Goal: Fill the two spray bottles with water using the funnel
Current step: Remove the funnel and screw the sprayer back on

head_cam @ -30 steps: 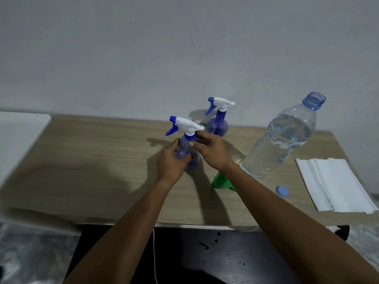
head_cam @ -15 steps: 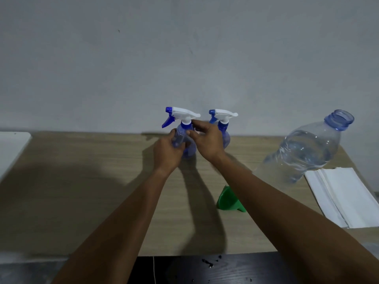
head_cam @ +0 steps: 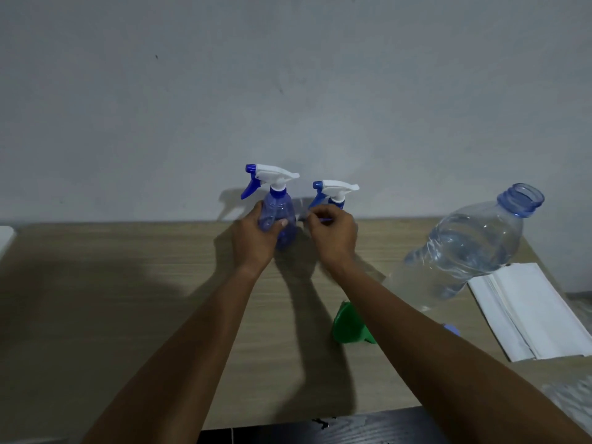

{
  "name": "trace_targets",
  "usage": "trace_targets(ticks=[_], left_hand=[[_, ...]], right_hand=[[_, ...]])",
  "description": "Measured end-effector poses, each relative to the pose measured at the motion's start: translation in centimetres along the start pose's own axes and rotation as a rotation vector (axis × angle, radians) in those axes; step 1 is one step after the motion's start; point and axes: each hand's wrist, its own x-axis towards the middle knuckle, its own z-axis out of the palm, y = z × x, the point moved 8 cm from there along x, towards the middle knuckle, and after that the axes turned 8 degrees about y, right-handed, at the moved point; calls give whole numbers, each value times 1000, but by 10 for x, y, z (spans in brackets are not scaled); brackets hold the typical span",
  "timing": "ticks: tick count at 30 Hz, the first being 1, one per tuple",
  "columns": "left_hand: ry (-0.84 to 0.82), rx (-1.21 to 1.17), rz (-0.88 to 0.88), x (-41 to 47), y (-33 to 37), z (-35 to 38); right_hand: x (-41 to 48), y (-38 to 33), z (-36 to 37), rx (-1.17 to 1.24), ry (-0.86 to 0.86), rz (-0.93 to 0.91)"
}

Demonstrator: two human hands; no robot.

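Two clear blue spray bottles with white and blue trigger heads stand at the back of the wooden table [head_cam: 128, 299], close to the wall. My left hand [head_cam: 254, 241] grips the body of the left spray bottle [head_cam: 278, 213], which is upright. Just to its right is my right hand [head_cam: 334, 233], its fingers curled and off that bottle, in front of the lower part of the second spray bottle [head_cam: 334, 189]. A green funnel [head_cam: 347, 325] lies on its side on the table under my right forearm. The large uncapped water bottle [head_cam: 474, 245] stands at the right.
A small blue cap [head_cam: 451, 330] lies on the table beside my right forearm. A stack of white paper towels [head_cam: 528, 309] sits at the right edge. A white object [head_cam: 4, 235] shows at the far left. The grey wall is right behind the bottles.
My right hand has come off the left spray bottle's neck and moved slightly right. My left hand keeps its grip. The view has tilted up since a second ago.
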Motion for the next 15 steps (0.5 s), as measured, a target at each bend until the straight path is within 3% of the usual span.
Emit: trace_targets(ticks=[2,4,10,15], left_hand=[[-14,-4,-16,0,1,2],[-15,-23,-46,0,-3,3],[122,3,-33,-30,0,-6],[51,-38,41,-65,4,2]], right_hand=[[7,9,-21,-6,168,96],[15,19,-30,1,229,200],[37,28,-13,35,16,296],[27,22,-27,30,55,250]])
